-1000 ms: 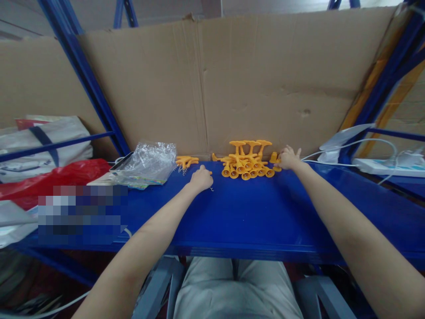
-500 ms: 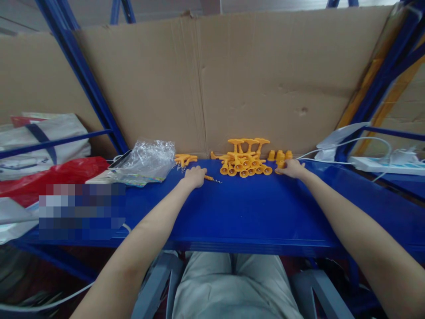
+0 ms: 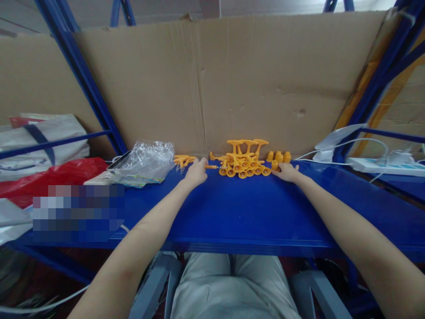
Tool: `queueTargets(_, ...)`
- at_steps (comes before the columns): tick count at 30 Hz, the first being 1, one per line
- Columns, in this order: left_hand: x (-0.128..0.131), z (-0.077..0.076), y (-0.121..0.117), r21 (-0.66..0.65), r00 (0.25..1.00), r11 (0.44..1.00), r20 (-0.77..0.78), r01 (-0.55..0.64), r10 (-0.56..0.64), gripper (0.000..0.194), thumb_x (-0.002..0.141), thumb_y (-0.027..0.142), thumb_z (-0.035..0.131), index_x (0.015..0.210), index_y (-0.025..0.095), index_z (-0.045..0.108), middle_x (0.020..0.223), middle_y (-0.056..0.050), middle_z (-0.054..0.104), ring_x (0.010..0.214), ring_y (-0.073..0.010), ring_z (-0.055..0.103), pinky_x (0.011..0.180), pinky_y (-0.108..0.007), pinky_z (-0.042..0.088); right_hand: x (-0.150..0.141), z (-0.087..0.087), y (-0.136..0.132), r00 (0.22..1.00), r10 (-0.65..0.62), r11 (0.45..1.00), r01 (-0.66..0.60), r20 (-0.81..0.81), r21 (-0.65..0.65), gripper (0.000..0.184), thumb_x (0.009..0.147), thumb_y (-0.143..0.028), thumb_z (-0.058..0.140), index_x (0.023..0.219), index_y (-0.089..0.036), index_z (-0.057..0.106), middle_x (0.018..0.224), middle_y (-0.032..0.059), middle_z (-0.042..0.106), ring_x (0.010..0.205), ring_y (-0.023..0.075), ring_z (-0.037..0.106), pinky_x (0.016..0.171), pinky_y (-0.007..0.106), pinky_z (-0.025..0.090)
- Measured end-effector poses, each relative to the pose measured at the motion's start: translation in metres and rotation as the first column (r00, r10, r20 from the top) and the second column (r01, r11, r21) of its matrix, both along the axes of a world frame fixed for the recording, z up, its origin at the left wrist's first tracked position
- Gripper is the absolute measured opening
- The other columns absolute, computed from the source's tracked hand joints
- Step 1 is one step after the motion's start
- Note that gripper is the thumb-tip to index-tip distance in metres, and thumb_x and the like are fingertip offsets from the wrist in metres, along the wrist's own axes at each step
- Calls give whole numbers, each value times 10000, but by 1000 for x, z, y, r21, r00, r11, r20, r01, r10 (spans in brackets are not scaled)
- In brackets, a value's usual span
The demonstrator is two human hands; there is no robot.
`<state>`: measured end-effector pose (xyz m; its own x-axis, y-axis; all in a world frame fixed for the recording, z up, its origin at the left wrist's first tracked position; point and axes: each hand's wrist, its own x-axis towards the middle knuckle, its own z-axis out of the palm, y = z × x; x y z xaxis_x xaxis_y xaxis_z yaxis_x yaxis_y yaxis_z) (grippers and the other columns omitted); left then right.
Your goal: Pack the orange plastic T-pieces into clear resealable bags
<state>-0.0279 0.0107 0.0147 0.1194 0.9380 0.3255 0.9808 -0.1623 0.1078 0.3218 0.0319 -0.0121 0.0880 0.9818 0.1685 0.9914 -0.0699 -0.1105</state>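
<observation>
My left hand (image 3: pixel 197 172) is closed round the handle of a yellow corkscrew (image 3: pixel 211 167), whose ribbed shaft and metal spiral stick out to the right. Behind and left of it lie several more yellow corkscrews (image 3: pixel 184 159), spirals toward me. My right hand (image 3: pixel 287 172) has its fingers closed at a small yellow cap-like piece (image 3: pixel 275 165), partly hidden by them. Several similar yellow pieces (image 3: pixel 279 156) stand just behind. Between my hands lies a stack of yellow bell-ended pieces with T-shaped handles (image 3: pixel 245 164), open ends facing me.
A blue shelf table (image 3: pixel 239 208) carries everything, with a cardboard panel (image 3: pixel 265 79) along its back. Left are clear plastic bags (image 3: pixel 146 161) and a red bag (image 3: pixel 59 173). Right is a white power strip (image 3: pixel 381 165) with cables. Blue posts frame both sides.
My left hand has moved the corkscrew slightly back, turning its spiral toward the stack. My right hand has shifted a little left, and the small yellow pieces behind it show more fully.
</observation>
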Motion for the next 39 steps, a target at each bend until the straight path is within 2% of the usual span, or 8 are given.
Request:
queueTargets(3, 6, -5, 4, 34, 993, 999, 107, 35, -38, 327, 829, 118, 463, 1135, 220, 515, 1033, -72, 554, 984, -209, 599, 893, -314, 458, -1, 5, -3, 1000, 15, 999, -15, 20, 41, 349, 852, -313, 424, 1136, -147, 541, 1209, 188, 596, 1182, 365, 507, 1010, 702, 182)
queueTargets(6, 11, -8, 5, 56, 982, 994, 157, 95, -103, 307, 841, 139, 464, 1132, 210, 532, 997, -64, 576, 953, -204, 596, 900, -325, 458, 0, 11, -6, 1000, -9, 993, 8, 13, 117, 356, 854, -286, 408, 1166, -148, 508, 1190, 193, 612, 1148, 356, 536, 1011, 691, 195)
queueTargets(11, 14, -12, 4, 109, 968, 976, 143, 190, -205, 278, 838, 184, 503, 1105, 215, 573, 1014, -60, 569, 943, -202, 591, 913, -334, 449, -5, 27, -14, 1000, 10, 972, -6, -18, 234, 360, 833, -308, 443, 1172, -210, 514, 1180, 142, 640, 1113, 347, 562, 1013, 665, 229)
queueTargets(17, 15, -14, 3, 148, 962, 964, 127, 221, -240, 244, 845, 219, 526, 1078, 217, 597, 998, -57, 561, 933, -205, 591, 882, -317, 459, -29, 41, -26, 994, 65, 946, -32, -93, 322, 393, 824, -267, 462, 1212, -214, 506, 1171, 121, 653, 1116, 332, 573, 1044, 660, 176)
queueTargets(23, 15, -15, 3, 165, 959, 959, 129, 231, -253, 257, 844, 218, 523, 1089, 209, 600, 993, -54, 566, 935, -198, 592, 894, -309, 451, -63, 39, -38, 970, 238, 923, -240, 45, 301, 417, 812, -236, 496, 1226, -200, 523, 1142, 112, 672, 1088, 316, 600, 1066, 629, 160)
queueTargets(28, 15, -14, 3, 168, 956, 959, 143, 230, -254, 286, 843, 213, 517, 1119, 200, 591, 1015, -62, 573, 925, -197, 598, 888, -311, 456, -84, 33, -48, 924, 363, 893, -382, 123, 237, 408, 844, -303, 497, 1224, -162, 544, 1076, 132, 694, 1046, 311, 626, 1073, 597, 175)
queueTargets(35, 15, -17, 5, 202, 948, 947, 148, 249, -281, 274, 826, 192, 539, 1092, 195, 604, 969, -59, 579, 865, -195, 608, 844, -318, 475, -89, 29, -50, 897, 412, 852, -441, 157, 284, 375, 858, -313, 511, 1178, -128, 572, 1015, 136, 712, 999, 293, 651, 1056, 578, 250)
queueTargets(39, 15, -20, 7, 272, 939, 925, 145, 265, -311, 254, 799, 172, 566, 1048, 182, 618, 930, -57, 578, 800, -190, 606, 816, -330, 488, -85, 28, -46, 898, 405, 852, -438, 169, 286, 358, 855, -366, 527, 1105, -123, 608, 939, 128, 725, 932, 301, 671, 1042, 586, 272)
